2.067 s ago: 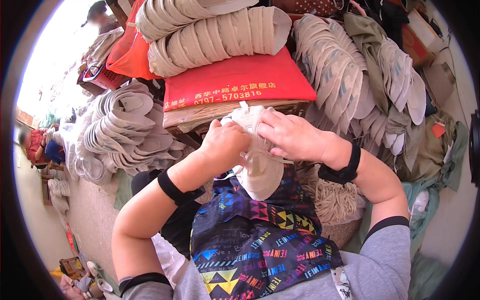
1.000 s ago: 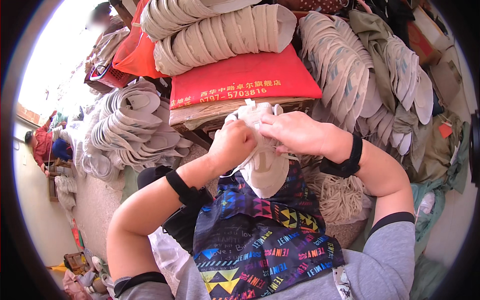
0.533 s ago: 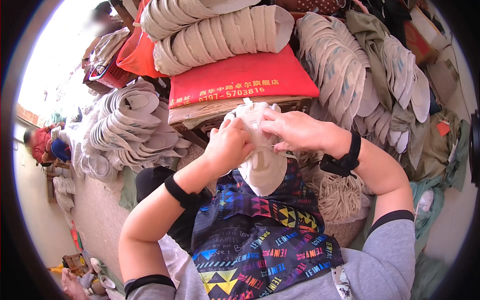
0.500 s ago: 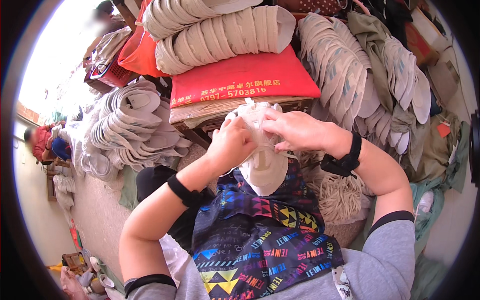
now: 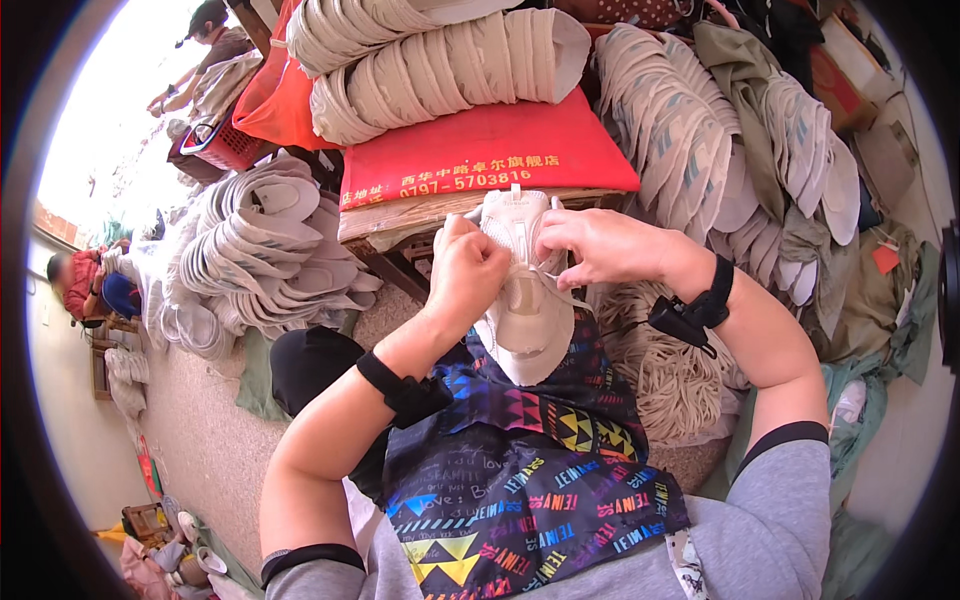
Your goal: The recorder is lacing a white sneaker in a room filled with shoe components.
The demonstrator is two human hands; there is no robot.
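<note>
A pale beige shoe upper [image 5: 527, 340] rests toe toward me on my dark patterned apron [image 5: 530, 480], its tongue [image 5: 514, 215] pointing away. Against its left side, my left hand [image 5: 467, 268] is closed over the edge by the lacing; its fingertips are partly hidden. On the other side, the thumb and forefinger of my right hand [image 5: 605, 248] pinch a thin white shoelace [image 5: 545, 272] beside the eyelets. The lace's far end is hard to make out.
Ahead stands a wooden bench [image 5: 400, 228] under a red bag [image 5: 490, 150], with rows of nested uppers [image 5: 450, 75] on it. More uppers are piled left [image 5: 265, 250] and right [image 5: 665, 130]. A bundle of laces [image 5: 680, 385] lies right of my lap. Two people are at far left.
My hands have moved apart from over the shoe's middle, uncovering the tongue and lacing. My left forearm has shifted right. The person at upper left has leaned and reached out.
</note>
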